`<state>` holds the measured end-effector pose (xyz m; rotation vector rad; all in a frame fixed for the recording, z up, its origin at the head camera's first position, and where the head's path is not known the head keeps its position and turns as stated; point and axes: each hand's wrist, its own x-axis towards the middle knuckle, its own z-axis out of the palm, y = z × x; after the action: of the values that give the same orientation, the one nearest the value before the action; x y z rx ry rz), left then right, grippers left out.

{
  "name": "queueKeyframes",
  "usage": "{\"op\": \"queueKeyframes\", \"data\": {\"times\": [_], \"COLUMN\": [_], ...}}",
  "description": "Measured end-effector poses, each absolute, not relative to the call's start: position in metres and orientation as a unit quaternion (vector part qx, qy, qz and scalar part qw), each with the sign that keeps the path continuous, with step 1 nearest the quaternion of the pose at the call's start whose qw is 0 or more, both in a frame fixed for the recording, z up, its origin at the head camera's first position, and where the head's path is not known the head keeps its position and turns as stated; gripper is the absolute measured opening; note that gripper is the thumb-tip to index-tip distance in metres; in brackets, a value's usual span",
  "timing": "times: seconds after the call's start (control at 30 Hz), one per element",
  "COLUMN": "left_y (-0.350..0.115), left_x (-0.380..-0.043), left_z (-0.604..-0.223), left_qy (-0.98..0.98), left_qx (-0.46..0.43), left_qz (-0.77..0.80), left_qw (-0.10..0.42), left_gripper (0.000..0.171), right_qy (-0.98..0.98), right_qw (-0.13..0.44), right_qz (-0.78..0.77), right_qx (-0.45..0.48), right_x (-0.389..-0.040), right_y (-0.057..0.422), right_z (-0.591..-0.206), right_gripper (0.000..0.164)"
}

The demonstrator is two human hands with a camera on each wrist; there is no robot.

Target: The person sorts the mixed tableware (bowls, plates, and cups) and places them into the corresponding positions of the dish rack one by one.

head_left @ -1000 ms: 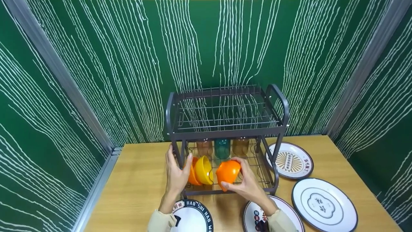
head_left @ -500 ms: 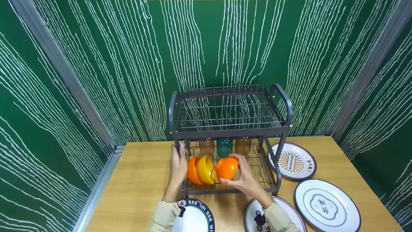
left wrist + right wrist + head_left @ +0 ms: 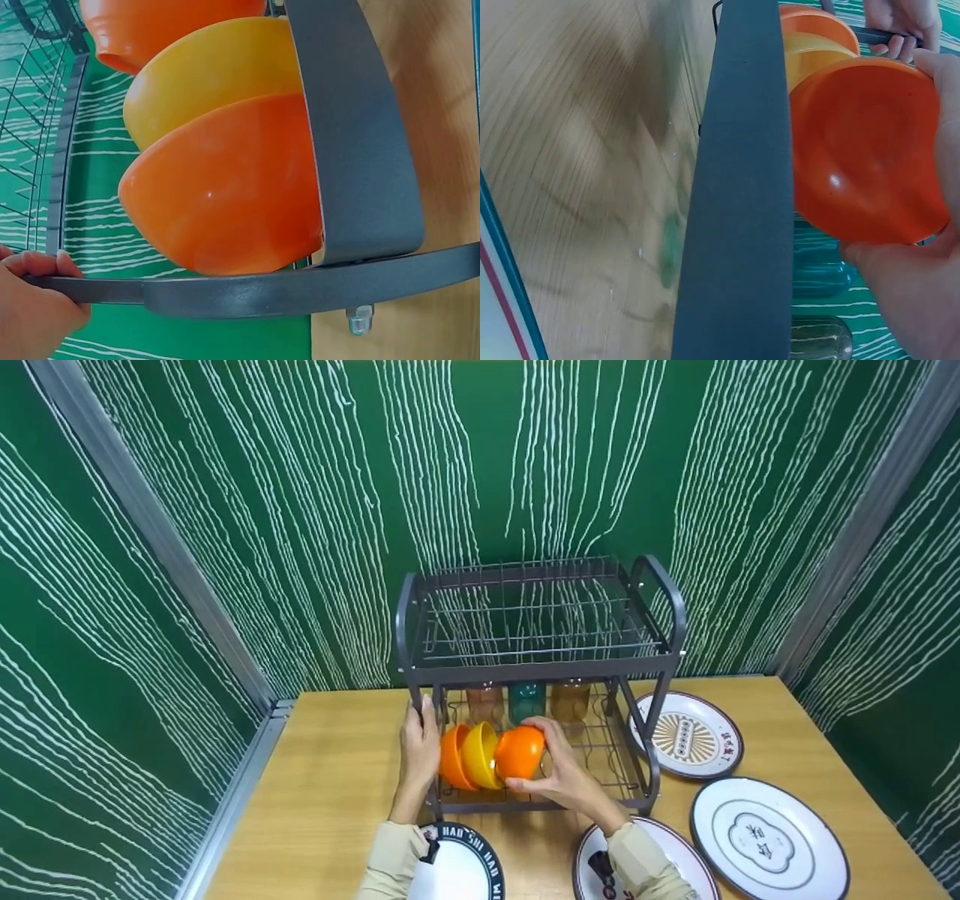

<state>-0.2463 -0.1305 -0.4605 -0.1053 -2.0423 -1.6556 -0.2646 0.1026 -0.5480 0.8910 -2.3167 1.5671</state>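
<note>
My right hand (image 3: 562, 772) pinches an orange bowl (image 3: 520, 751) by its rim, thumb at the near side and fingers at the far side. The bowl is tipped on its side, close against a yellow bowl (image 3: 478, 754) on the lower shelf. Left of that leans another orange bowl (image 3: 454, 761); in the left wrist view the yellow bowl (image 3: 217, 71) partly overlaps it. My left hand (image 3: 418, 750) grips the left upright of the dark two-tier dish rack (image 3: 540, 671), its fingers curled round the bar in the left wrist view.
Pink (image 3: 484, 703), teal (image 3: 526, 703) and amber (image 3: 570, 703) cups stand at the back of the lower shelf. Plates lie around the rack: a sunburst plate (image 3: 686, 739), a large white plate (image 3: 769, 840), and two in front, one black-rimmed (image 3: 454, 870), one under my right sleeve (image 3: 592, 847).
My right hand has carried the orange bowl left, up against the yellow one. My left hand, earlier spread beside the bowls, has taken hold of the rack's left upright.
</note>
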Motion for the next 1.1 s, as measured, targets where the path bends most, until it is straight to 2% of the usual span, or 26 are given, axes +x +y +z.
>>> {"op": "queueKeyframes", "data": {"times": [0.5, 0.73, 1.1], "left_y": [-0.129, -0.134, -0.136], "left_x": [-0.255, -0.275, -0.278], "left_z": [-0.465, -0.491, -0.496], "left_qy": [-0.748, -0.748, -0.758], "left_qx": [-0.032, -0.026, -0.013], "left_qz": [-0.597, -0.593, -0.576], "left_qw": [0.29, 0.296, 0.305], "left_gripper": [0.017, 0.018, 0.023], "right_qy": [-0.783, -0.789, -0.795], "right_qw": [0.09, 0.078, 0.017], "right_qz": [0.504, 0.491, 0.488], "right_qx": [0.353, 0.36, 0.36], "right_x": [-0.281, -0.287, -0.296], "right_y": [0.095, 0.095, 0.098], "right_z": [-0.555, -0.559, -0.556], "right_gripper": [0.086, 0.086, 0.084]}}
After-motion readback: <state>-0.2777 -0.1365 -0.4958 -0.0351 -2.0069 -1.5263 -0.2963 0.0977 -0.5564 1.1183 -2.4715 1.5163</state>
